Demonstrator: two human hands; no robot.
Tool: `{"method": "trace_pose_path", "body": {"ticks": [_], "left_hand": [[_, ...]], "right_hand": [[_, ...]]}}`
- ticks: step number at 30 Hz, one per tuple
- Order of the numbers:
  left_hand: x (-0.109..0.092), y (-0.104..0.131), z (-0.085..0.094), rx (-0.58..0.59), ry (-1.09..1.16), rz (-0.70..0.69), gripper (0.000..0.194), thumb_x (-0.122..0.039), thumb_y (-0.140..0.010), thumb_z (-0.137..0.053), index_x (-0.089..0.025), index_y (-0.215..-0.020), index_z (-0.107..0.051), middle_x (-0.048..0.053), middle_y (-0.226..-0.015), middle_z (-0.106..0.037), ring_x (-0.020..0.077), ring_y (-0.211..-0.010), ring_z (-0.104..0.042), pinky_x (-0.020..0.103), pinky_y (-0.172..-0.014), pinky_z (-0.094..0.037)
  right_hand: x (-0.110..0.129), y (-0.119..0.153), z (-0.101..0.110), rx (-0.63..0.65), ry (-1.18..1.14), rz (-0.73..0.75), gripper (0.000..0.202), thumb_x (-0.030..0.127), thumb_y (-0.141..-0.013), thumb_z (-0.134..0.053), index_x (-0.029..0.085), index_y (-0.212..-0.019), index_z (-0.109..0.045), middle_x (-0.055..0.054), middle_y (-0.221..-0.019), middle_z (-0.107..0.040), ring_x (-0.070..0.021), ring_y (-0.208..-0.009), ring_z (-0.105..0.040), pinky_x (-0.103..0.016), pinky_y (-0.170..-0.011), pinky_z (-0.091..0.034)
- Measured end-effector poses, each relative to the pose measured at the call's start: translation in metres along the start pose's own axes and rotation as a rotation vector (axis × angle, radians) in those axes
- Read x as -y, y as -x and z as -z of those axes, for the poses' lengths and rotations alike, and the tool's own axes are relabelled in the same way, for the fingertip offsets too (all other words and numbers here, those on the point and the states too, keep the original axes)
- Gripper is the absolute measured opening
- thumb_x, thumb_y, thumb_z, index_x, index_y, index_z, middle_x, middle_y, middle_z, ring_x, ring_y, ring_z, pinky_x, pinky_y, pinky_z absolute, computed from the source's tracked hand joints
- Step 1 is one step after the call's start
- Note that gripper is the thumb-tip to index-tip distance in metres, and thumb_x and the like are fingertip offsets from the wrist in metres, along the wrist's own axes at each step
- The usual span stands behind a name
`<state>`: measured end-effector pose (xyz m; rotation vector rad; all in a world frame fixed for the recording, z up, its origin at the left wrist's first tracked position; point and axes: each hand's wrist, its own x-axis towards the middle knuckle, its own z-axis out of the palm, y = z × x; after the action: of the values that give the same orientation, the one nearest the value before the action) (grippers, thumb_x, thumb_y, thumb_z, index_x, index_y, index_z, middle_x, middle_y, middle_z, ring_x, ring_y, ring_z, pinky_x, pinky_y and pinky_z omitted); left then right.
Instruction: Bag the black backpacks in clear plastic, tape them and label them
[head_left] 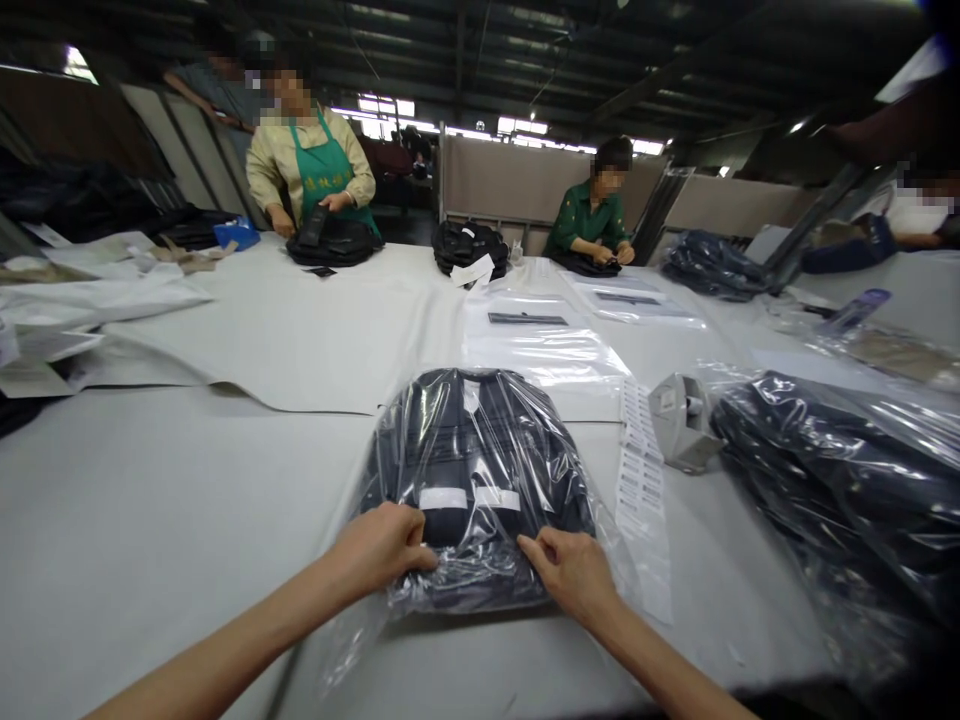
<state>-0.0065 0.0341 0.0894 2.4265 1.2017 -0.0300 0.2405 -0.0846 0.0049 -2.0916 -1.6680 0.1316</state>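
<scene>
At the six o'clock edge of the table (150,520), the person is pressing both hands onto a dark folded garment (480,450) lying inside a clear plastic bag (450,590), which is sitting flat just ahead of them. The left hand (382,550) is curling its fingers down on the near left part of the bag, and the right hand (574,572) is pinching the film at the near right part, thumb and forefinger closing narrowly on the plastic; neither hand is lifting anything. By the look of it, the step in hand is the closing or smoothing of the bag's open near end, and the next move is calling for an even fold of the loose film, kept flat so no air is trapped. At three o'clock a strip of labels (641,480) is lying just beside the bag, with a tape dispenser (679,420) near it and a pile of bagged garments (840,480) further right. At twelve o'clock two other people are working on dark clothes. The glare is hiding much of the garment, the bag's near flap is hard to trace, and the pile is running off the picture's right edge.
</scene>
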Motion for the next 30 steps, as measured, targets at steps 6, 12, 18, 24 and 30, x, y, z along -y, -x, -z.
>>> {"method": "trace_pose_path", "body": {"ticks": [6, 12, 18, 24, 30], "left_hand": [[-0.041, 0.041, -0.019, -0.777, -0.182, -0.514, 0.024, -0.014, -0.088, -0.041, -0.018, -0.106, -0.056, 0.008, -0.091, -0.067, 0.0210, -0.085, -0.062, 0.035, -0.076, -0.050], [-0.063, 0.018, -0.084, -0.476, -0.386, -0.844, 0.039, -0.023, -0.089, -0.047, -0.010, -0.126, -0.045, 0.015, -0.127, -0.054, 0.0260, -0.118, -0.049, 0.040, -0.097, -0.044], [-0.040, -0.007, -0.087, -0.331, -0.435, -0.776, 0.044, -0.023, -0.091, -0.046, -0.014, -0.133, -0.038, 0.012, -0.136, -0.046, 0.0245, -0.125, -0.042, 0.042, -0.104, -0.037], [-0.032, -0.004, -0.087, -0.385, -0.328, -0.732, 0.061, -0.030, -0.084, -0.059, -0.014, -0.136, -0.031, 0.014, -0.139, -0.040, 0.0293, -0.130, -0.034, 0.050, -0.102, -0.037], [-0.021, -0.002, -0.103, -0.564, -0.034, -0.624, 0.047, -0.037, -0.076, -0.067, -0.013, -0.111, -0.046, 0.015, -0.108, -0.055, 0.0293, -0.106, -0.050, 0.047, -0.088, -0.049]], "right_hand": [[0.005, 0.002, 0.001, -0.036, 0.026, -0.014, 0.046, 0.049, -0.087, -0.047, 0.020, -0.052, -0.055, -0.001, -0.048, -0.060, -0.0141, -0.048, -0.058, -0.025, -0.049, -0.024], [0.005, 0.001, 0.001, -0.043, 0.041, -0.001, 0.043, 0.047, -0.087, -0.048, 0.020, -0.055, -0.059, -0.003, -0.053, -0.065, -0.0150, -0.052, -0.062, -0.025, -0.049, -0.026], [0.003, -0.001, 0.000, -0.037, -0.016, 0.002, 0.043, 0.047, -0.086, -0.049, 0.020, -0.054, -0.059, -0.003, -0.053, -0.065, -0.0151, -0.052, -0.061, -0.025, -0.050, -0.027], [-0.003, 0.005, -0.001, -0.106, -0.179, 0.062, 0.044, 0.043, -0.089, -0.046, 0.018, -0.054, -0.054, 0.000, -0.050, -0.057, -0.0109, -0.048, -0.054, -0.023, -0.051, -0.029], [-0.014, 0.016, -0.008, -0.233, -0.425, 0.209, 0.036, 0.035, -0.092, -0.045, 0.017, -0.062, -0.055, 0.002, -0.055, -0.053, -0.0083, -0.049, -0.051, -0.020, -0.052, -0.034]]}}
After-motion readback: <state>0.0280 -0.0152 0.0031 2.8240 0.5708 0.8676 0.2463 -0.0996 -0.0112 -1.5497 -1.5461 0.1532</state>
